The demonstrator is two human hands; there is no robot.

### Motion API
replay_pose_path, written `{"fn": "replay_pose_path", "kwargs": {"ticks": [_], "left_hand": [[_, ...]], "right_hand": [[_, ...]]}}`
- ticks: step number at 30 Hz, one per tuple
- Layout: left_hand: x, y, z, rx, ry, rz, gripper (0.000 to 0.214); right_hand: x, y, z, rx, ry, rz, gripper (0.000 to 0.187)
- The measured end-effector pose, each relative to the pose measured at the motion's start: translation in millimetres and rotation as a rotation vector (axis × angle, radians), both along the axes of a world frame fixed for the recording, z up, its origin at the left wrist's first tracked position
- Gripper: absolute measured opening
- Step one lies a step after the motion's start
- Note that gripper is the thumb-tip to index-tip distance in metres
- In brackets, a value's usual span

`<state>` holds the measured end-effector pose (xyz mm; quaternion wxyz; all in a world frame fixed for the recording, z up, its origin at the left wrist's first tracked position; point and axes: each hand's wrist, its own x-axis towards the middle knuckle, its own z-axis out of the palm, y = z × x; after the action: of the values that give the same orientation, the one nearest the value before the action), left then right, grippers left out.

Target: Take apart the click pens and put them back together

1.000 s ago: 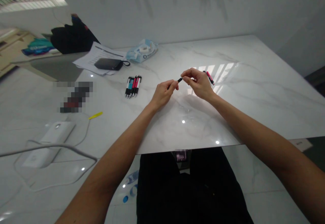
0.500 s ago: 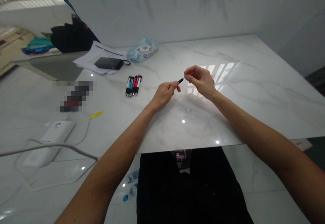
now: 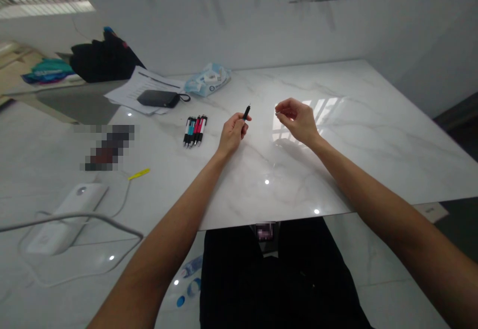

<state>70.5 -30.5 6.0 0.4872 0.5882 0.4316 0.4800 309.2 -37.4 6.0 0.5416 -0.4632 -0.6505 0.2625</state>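
Slim black pen barrel (image 3: 246, 112): was pinched upright by left hand (image 3: 232, 134); right hand (image 3: 298, 121) was held nearby, fingertips pressed together.

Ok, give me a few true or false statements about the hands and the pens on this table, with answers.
1. The left hand grips a black pen part, tip pointing up. True.
2. The left hand and the right hand touch. False: they are apart.
3. The bunch of pens lies right of the right hand. False: it lies left of the left hand.
4. A black pouch rests on papers. True.
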Motion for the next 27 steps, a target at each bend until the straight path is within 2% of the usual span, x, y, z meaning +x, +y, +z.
{"fn": "replay_pose_path", "kwargs": {"ticks": [3,6,10,15,18,21,23,25,27], "left_hand": [[-8.1,10.2,-4.1,0.047,-0.019,0.113,0.016],[-15.3,19.1,-11.2,0.105,0.011,0.193,0.021],[-19.5,24.8,-21.0,0.149,0.06,0.203,0.024],[-19.4,22.6,-23.2,0.161,0.064,0.185,0.024],[-18.2,21.1,-21.3,0.158,0.029,0.187,0.021],[-16.2,21.1,-20.2,0.163,-0.018,0.172,0.019],[-14.9,21.0,-19.3,0.174,-0.037,0.158,0.021],[-13.7,20.1,-17.7,0.189,-0.035,0.152,0.024],[-12.7,18.5,-15.3,0.212,-0.014,0.131,0.03]], "right_hand": [[6.0,4.1,7.1,-0.009,-0.138,-0.039,0.017],[4.9,13.8,14.7,-0.018,-0.389,-0.031,0.022],[-9.9,34.7,17.6,-0.024,-0.697,0.01,0.031],[-26.7,55.2,11.7,-0.154,-0.894,0.048,0.033],[-25.2,58.4,11.1,-0.19,-0.911,0.073,0.032],[-19.0,57.1,19.4,-0.162,-0.828,0.11,0.029],[-17.6,54.0,30.6,-0.182,-0.728,0.214,0.025],[-21.8,49.2,43.5,-0.263,-0.624,0.365,0.02],[-31.9,44.0,53.9,-0.325,-0.547,0.432,0.03]]}}
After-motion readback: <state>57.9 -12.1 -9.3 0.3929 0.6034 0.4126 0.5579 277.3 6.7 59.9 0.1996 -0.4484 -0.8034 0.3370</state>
